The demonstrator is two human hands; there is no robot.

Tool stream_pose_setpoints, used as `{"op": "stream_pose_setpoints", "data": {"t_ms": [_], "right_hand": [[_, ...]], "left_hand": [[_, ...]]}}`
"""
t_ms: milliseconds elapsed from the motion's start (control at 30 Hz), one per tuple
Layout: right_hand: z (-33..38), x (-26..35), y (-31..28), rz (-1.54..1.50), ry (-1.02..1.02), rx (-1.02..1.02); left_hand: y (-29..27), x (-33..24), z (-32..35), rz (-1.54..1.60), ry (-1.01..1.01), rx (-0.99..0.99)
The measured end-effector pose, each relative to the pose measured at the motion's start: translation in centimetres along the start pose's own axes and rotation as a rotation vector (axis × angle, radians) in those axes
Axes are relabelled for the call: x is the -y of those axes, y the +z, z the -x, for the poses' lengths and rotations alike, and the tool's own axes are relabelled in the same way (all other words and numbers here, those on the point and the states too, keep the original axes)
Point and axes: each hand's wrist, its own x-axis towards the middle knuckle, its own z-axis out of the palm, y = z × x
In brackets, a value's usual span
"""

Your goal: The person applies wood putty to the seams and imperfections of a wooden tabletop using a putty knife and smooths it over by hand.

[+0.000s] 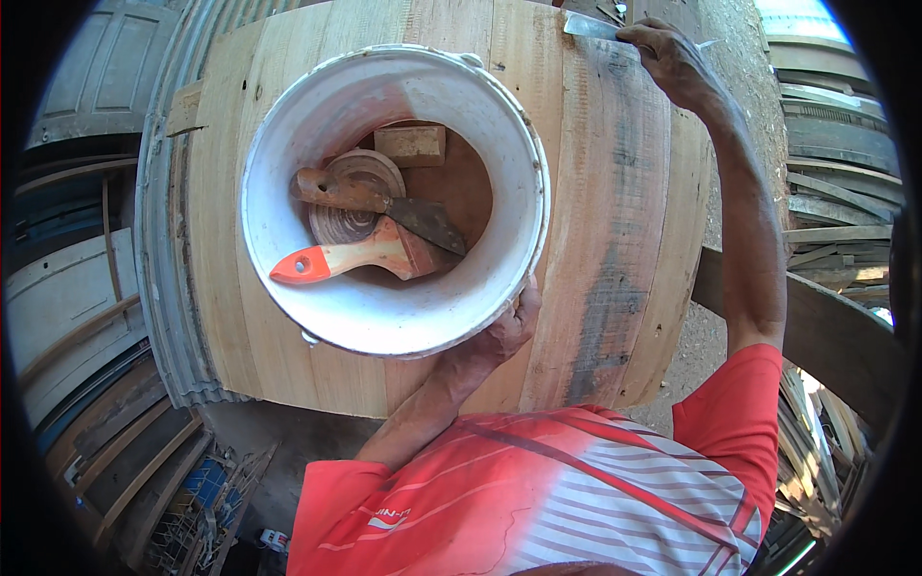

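The white bucket (pixel 384 324) stands on the plank tabletop (pixel 615 240), left of the frame's centre. The left hand (pixel 504 334) is against its outer wall at the lower right; the fingers are partly curled, but most are hidden, so whether they grip is unclear. At the upper right, the right hand (pixel 661 56) has its fingers folded around a flat metal blade (pixel 591 27), which sticks out to the left.

The bucket looks like stiff plastic, probably moderate in weight with a putty knife (pixel 384 204), brush (pixel 370 257), round disc (pixel 346 226) and wood block (pixel 410 146) loose inside. Its smooth wall may slip, so the rim, held on opposite sides, seems the safest hold; tilting would likely slide the tools. The blade looks light, thin and perhaps springy, best held by the end inside the right hand, away from its exposed edge.
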Motion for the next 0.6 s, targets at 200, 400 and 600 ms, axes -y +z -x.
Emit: {"op": "stream_pose_setpoints", "data": {"t_ms": [200,400,600], "right_hand": [[0.4,0.6,1.7,-0.111,-0.009,-0.128],[-0.1,-0.2,1.8,-0.018,0.014,-0.085],[-0.8,0.2,2.0,0.014,0.019,-0.063]], "left_hand": [[-0.1,-0.2,-0.3,-0.024,0.03,-0.015],[-0.2,-0.1,-0.4,-0.104,0.094,-0.007],[-0.1,0.0,-0.1,-0.075,0.045,0.008]]}}
